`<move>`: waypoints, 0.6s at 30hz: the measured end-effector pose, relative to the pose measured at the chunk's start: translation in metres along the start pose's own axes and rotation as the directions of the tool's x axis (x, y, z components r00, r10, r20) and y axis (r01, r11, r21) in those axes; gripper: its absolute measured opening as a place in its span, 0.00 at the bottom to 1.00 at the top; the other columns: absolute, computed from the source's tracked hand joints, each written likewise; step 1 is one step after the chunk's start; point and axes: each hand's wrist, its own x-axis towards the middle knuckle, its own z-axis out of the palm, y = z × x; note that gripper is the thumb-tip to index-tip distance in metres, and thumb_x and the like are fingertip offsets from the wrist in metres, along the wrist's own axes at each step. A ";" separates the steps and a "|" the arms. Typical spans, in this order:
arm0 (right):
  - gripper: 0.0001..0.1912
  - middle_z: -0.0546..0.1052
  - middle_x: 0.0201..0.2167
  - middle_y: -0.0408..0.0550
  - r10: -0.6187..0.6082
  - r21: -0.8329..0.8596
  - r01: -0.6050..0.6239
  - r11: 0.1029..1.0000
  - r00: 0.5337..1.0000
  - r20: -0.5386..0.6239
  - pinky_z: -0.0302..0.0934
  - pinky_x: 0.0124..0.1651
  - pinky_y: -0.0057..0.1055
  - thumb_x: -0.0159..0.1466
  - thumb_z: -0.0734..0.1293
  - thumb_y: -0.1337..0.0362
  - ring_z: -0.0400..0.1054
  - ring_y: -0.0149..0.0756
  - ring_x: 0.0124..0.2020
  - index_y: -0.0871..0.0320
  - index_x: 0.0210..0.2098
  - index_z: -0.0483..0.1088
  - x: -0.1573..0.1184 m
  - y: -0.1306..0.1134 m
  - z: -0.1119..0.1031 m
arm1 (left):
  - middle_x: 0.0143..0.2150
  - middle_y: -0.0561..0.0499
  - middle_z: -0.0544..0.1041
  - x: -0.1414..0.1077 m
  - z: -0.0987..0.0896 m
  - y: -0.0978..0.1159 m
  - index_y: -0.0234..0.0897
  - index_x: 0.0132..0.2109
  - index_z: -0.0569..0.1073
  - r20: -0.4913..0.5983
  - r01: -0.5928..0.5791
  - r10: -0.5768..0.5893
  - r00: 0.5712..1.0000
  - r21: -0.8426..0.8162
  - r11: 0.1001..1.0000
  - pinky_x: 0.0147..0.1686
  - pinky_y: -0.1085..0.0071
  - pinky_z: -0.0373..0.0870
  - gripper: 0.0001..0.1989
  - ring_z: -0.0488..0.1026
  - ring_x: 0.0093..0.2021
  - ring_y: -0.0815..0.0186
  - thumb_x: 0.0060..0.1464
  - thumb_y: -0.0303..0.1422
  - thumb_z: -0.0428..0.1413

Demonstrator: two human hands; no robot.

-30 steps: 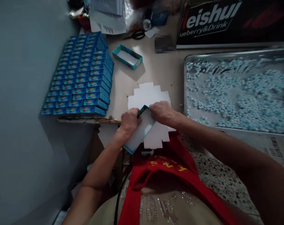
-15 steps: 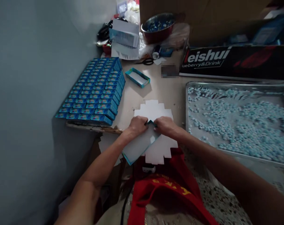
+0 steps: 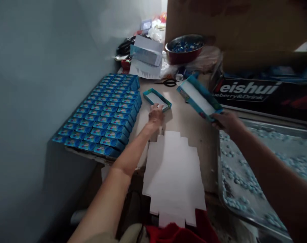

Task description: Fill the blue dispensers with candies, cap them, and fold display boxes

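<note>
The worktop shows bare between the metal tray and the stacked blue boxes. White card overhangs its near edge. Above the worktop, the raised open box tilts, long axis running far-left to near-right; the right hand grasps its near-right end. The left hand curls at the near long side of the second open box, similarly aligned; whether it grips, I cannot tell.
</note>
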 end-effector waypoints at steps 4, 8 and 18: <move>0.22 0.80 0.28 0.61 0.059 0.189 -0.069 0.980 0.997 0.059 0.64 0.34 0.41 0.75 0.57 0.48 0.72 0.39 0.25 0.56 0.40 0.74 0.034 -0.046 0.037 | 0.75 0.35 0.62 -0.011 0.002 0.001 0.35 0.69 0.69 -0.008 -0.010 0.010 1.000 0.017 1.000 0.70 0.54 0.64 0.33 0.60 0.74 0.48 0.57 0.20 0.63; 0.14 0.82 0.41 0.59 -0.042 0.064 0.025 0.998 0.957 0.288 0.65 0.43 0.36 0.72 0.66 0.56 0.74 0.38 0.34 0.60 0.45 0.77 0.008 -0.064 0.071 | 0.65 0.38 0.73 -0.066 -0.023 -0.023 0.35 0.63 0.75 0.020 -0.120 0.120 0.993 -0.025 0.993 0.68 0.57 0.64 0.22 0.68 0.67 0.53 0.63 0.28 0.62; 0.48 0.72 0.58 0.60 -0.229 -0.506 0.353 0.787 0.929 0.291 0.62 0.58 0.46 0.52 0.82 0.45 0.65 0.58 0.58 0.54 0.67 0.69 -0.088 -0.026 0.096 | 0.60 0.40 0.72 -0.090 -0.007 -0.029 0.38 0.56 0.78 0.351 -0.279 0.286 0.892 -0.071 0.958 0.65 0.57 0.65 0.41 0.68 0.63 0.48 0.34 0.46 0.79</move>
